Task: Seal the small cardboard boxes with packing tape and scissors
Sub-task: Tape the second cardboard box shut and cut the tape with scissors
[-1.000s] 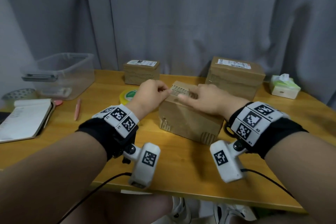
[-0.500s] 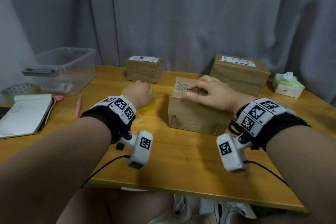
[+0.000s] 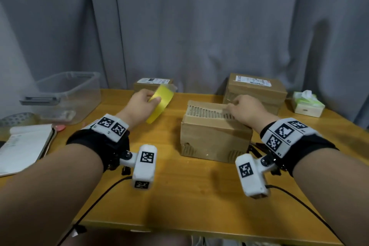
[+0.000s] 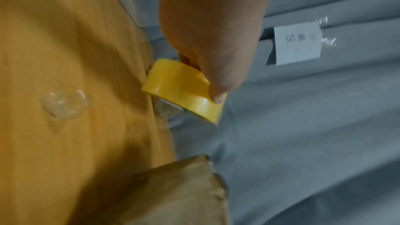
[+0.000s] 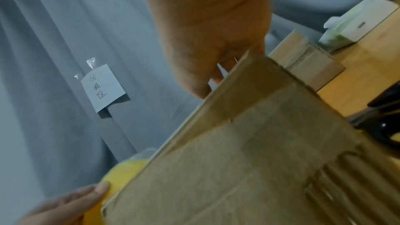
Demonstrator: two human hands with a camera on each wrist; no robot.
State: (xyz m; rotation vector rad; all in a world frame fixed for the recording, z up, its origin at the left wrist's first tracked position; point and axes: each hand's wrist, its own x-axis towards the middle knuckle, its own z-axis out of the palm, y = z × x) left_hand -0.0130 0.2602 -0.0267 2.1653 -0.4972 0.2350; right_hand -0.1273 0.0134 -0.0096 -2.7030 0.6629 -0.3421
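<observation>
A small worn cardboard box (image 3: 213,138) stands in the middle of the wooden table (image 3: 189,195). My right hand (image 3: 243,108) rests on its top with the fingers laid over the corrugated flap; the box (image 5: 249,160) fills the right wrist view. To the left, my left hand (image 3: 141,104) holds a yellow roll of packing tape (image 3: 159,104) lifted off the table. The thumb (image 4: 216,95) presses on the roll's (image 4: 184,90) outer face. Black scissor handles (image 3: 257,146) show just right of the box, partly hidden by my wrist.
Two labelled boxes (image 3: 153,84) (image 3: 255,92) stand at the back by the grey curtain. A clear plastic bin (image 3: 65,96) and an open notebook (image 3: 22,146) are at the left, a tissue box (image 3: 307,104) at the far right. A crumpled scrap of clear tape (image 4: 65,107) lies on the table.
My left hand left the box, went to the tape roll on the table and has lifted it. The right hand stayed on the box top, and the box has turned a little.
</observation>
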